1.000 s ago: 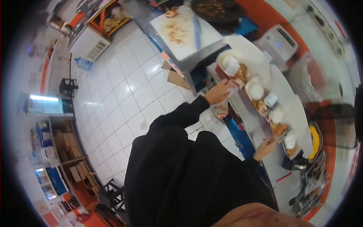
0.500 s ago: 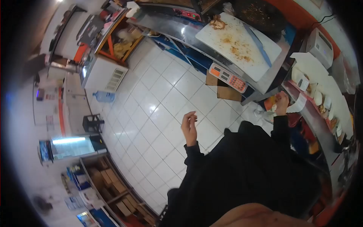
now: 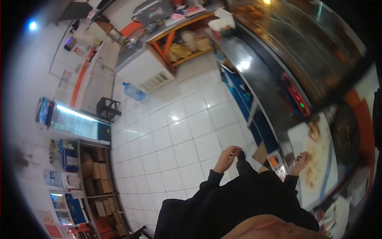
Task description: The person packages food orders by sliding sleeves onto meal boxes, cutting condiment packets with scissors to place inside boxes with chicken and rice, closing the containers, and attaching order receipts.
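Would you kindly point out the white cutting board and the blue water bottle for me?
White cutting board [image 3: 299,140]: head view, bare patch near the upper-left corner.
Blue water bottle [image 3: 134,93]: head view, middle of its side.

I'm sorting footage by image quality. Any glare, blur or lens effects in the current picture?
Head view: a bright glare spot on the counter, softer shine on the floor; head view: right hand and board look slightly soft; head view: dark, rounded edges, as from a wide lens, with the far left hazy.
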`<state>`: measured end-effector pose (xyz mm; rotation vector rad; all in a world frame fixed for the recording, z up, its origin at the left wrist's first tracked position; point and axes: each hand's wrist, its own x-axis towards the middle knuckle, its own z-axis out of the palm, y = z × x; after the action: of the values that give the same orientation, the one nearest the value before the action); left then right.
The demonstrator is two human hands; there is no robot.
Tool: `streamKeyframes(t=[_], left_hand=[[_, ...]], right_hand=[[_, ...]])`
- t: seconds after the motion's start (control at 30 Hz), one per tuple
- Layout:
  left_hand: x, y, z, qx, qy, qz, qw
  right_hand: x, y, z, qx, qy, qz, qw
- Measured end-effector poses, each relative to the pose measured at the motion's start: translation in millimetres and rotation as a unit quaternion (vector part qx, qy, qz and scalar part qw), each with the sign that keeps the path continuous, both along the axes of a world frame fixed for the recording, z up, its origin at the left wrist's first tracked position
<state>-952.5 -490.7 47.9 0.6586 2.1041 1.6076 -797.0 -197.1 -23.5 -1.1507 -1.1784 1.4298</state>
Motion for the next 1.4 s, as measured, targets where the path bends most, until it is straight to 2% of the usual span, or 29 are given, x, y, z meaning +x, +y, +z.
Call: streamKeyframes(t=[0.03,0.07,0.1,0.17,0.27,0.3,0.37,0.5,0.53,0.67,0.73,0.87,0.97,1.0,1.1,1.17,1.2,1.27,1.3,1.37,1.4], left_hand=[[-28,-4,7,-0.006,0.004,0.013,1.000],[-52,-7,13,-0.012,-0.002,0.017,1.000],[-73,-8,15,-0.015,-0.012,0.019,1.000],[-115,-22,8,-0.031,-0.038,0.083,0.995],[-184,-46,-12,-0.045,-0.044,0.171,0.983],[-210,-52,-12,-0.057,-0.044,0.183,0.980],[-264,-60,-21,-0.069,-0.043,0.188,0.979],[-390,-72,-40,-0.082,-0.043,0.134,0.987],[-418,-73,-38,-0.105,-0.031,0.102,0.989],[-539,-74,-15,-0.054,-0.024,0.108,0.992],[-590,-78,-8,-0.103,-0.026,0.112,0.988],[-663,-79,-10,-0.106,-0.010,0.064,0.992],[-705,-72,-11,-0.117,-0.005,0.002,0.993],[-718,-63,-12,-0.127,-0.009,-0.029,0.991],[-749,-34,-22,-0.110,-0.041,-0.101,0.988],[-765,4,-30,-0.100,-0.012,-0.172,0.980],[-772,22,-50,-0.076,0.041,-0.219,0.972],[-771,73,-67,-0.060,0.075,-0.293,0.951],[-759,101,-58,-0.006,0.116,-0.319,0.941],[-725,148,-51,0.044,0.112,-0.351,0.929],[-704,167,-56,0.054,0.151,-0.367,0.916]], right_hand=[[-46,0,9,0.011,0.018,0.034,0.999],[-91,9,-3,0.189,-0.105,0.112,0.970],[-148,-6,36,-0.002,0.041,0.128,0.991],[-237,-9,53,-0.019,0.045,0.245,0.968],[-371,-10,58,-0.073,0.057,0.340,0.936],[-413,-9,57,-0.102,0.067,0.369,0.921],[-496,-7,47,-0.082,0.059,0.416,0.904],[-653,11,34,-0.125,0.030,0.400,0.908],[-689,20,29,-0.130,0.022,0.395,0.909],[-814,47,24,-0.185,-0.043,0.321,0.928],[-851,51,23,-0.199,-0.028,0.286,0.937],[-865,50,-14,-0.152,-0.131,0.152,0.968],[-828,38,-21,-0.218,0.056,0.170,0.959],[-812,28,-11,-0.227,0.057,0.139,0.962],[-756,-6,-7,-0.194,0.020,0.091,0.977],[-716,-28,9,-0.202,-0.019,0.036,0.979],[-695,-39,13,-0.200,-0.058,0.017,0.978],[-651,-50,-6,-0.196,-0.079,-0.028,0.977],[-632,-58,-10,-0.171,-0.079,-0.065,0.980],[-602,-74,-4,-0.158,-0.087,-0.116,0.977],[-592,-81,0,-0.159,-0.086,-0.136,0.974]])
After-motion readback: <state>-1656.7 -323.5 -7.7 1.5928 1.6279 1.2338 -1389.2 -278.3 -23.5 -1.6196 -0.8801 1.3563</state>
